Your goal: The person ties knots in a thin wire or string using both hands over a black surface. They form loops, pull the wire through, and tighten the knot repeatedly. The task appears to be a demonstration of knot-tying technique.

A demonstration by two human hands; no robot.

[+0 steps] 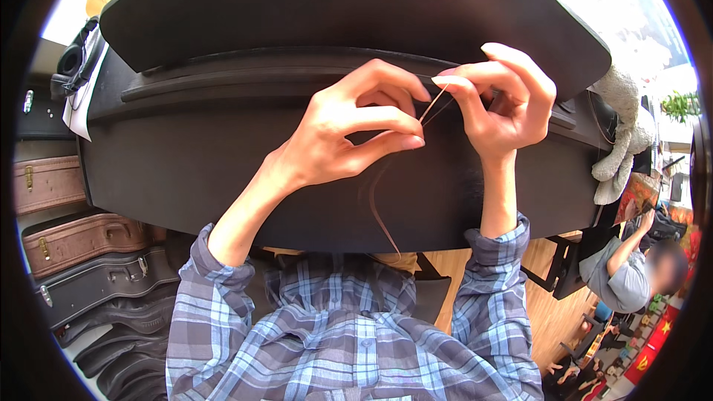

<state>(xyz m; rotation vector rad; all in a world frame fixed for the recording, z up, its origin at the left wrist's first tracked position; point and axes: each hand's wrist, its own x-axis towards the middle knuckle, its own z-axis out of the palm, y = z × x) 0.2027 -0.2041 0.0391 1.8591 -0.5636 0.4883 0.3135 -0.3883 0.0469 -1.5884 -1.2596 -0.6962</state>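
A thin, light tan strand (433, 103), like a cord or string, runs taut and slanted between my two hands. My left hand (349, 122) pinches its lower end with thumb and fingertips. At its upper end my right hand (509, 104) pinches it between thumb and index finger, the other fingers curled. A loose tail (380, 215) dangles below the left fingertips toward the front edge of a black piano-like cabinet (245, 178). Both hands are held above this dark surface. Whether the strand is knotted or looped at the fingertips is too small to tell.
An upright black panel (223, 22) with gold lettering stands behind my hands. Stacked instrument cases (96, 241) line the left, below black headphones (72, 59). A grey plush toy (620, 126) hangs at the right edge. Another person (624, 271) is farther right.
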